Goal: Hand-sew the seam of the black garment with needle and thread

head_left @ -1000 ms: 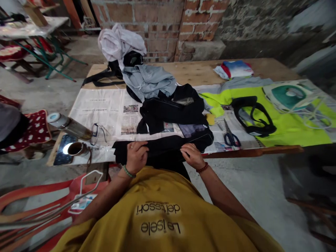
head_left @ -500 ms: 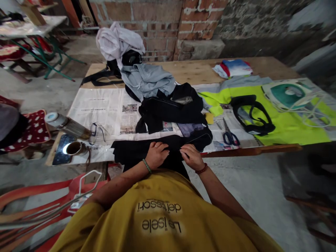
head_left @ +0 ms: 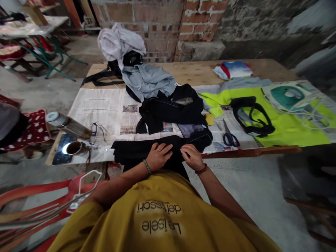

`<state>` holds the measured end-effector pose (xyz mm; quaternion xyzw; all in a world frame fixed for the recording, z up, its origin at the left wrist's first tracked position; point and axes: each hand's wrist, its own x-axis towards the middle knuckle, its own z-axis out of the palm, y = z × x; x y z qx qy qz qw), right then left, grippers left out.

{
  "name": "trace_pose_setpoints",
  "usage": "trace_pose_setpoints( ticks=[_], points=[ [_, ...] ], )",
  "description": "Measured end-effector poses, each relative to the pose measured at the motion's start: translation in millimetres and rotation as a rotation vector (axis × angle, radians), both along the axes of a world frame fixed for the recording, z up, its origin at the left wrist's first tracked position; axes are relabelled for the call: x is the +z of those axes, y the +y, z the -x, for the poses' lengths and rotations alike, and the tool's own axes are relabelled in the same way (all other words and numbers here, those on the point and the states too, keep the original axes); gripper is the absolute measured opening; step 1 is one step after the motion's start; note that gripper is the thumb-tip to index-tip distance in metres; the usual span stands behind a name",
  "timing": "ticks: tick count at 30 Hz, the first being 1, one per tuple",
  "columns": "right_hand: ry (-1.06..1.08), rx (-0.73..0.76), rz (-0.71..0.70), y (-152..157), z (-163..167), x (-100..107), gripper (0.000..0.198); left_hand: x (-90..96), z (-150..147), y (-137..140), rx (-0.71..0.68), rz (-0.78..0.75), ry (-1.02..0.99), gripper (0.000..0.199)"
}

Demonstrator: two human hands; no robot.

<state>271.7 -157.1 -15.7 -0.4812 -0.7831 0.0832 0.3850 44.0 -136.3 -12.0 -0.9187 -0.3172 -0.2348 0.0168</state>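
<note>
A black garment (head_left: 136, 148) lies along the front edge of the table, and part of it hangs down toward my body. My left hand (head_left: 159, 155) rests on it with the fingers stretched out over the cloth. Just to the right, my right hand (head_left: 193, 156) has its fingers curled and the tips pressed together at the cloth. What those fingertips hold, if anything, is too small to make out. Behind the hands a second black garment (head_left: 168, 113) is heaped, with a grey garment (head_left: 149, 80) beyond it.
Scissors (head_left: 229, 134) and a black strap (head_left: 253, 117) lie on the right. An iron (head_left: 287, 96) sits over a neon-yellow garment (head_left: 283, 131). Left are a bottle (head_left: 68, 126), a cup (head_left: 76, 148) and glasses (head_left: 97, 133). A red chair (head_left: 76, 187) stands at lower left.
My left hand has shifted slightly right, and its fingers reach out straighter and more spread over the black garment. My right hand has hardly moved.
</note>
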Motion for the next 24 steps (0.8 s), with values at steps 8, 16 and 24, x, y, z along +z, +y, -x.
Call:
trace_pose_setpoints(
  ticks=[8, 16, 24],
  points=[
    [0.029, 0.000, 0.028, -1, 1, 3, 0.016, -1.4, 0, 11, 0.135, 0.100, -0.052, 0.022],
    [-0.067, 0.033, -0.010, 1, 3, 3, 0.017, -3.6, -5, 25, 0.166, 0.298, -0.201, 0.022],
    [-0.149, 0.101, 0.021, 0, 5, 17, 0.015, 2.0, -4, 28, 0.140, 0.269, -0.282, 0.026]
  ],
)
